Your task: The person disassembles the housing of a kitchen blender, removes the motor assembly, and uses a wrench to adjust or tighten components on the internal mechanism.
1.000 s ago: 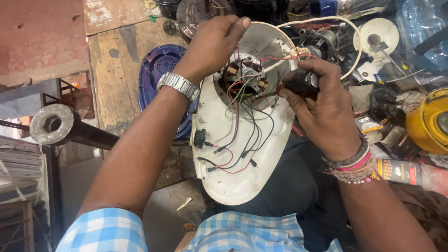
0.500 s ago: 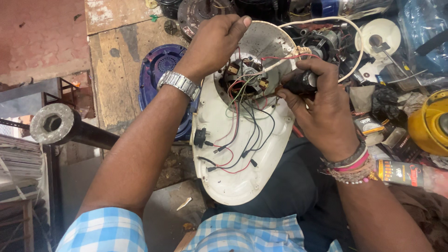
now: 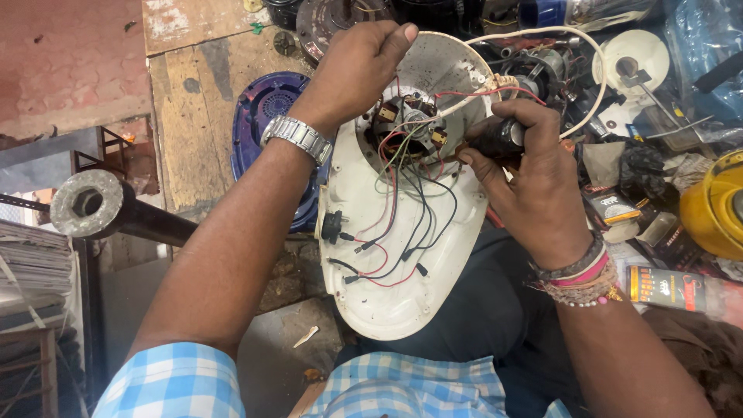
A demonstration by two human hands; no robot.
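At frame centre, the left hand (image 3: 352, 66) clamped the white housing (image 3: 387, 294) while the right hand (image 3: 534, 166), closed on a black tool (image 3: 499, 139), worked among the wires (image 3: 402, 224).

The left hand (image 3: 357, 66) grips the far rim of a white plastic housing (image 3: 395, 302) with red and black wires (image 3: 395, 232) inside. The right hand (image 3: 534, 178) holds a black cylindrical tool (image 3: 499, 139) at its right edge.

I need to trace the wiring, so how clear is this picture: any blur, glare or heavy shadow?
Head view: even, soft light without hard shadows; wires inside the white housing are sharp; left hand and right hand show no motion blur; no strong glare; edges bend slightly.
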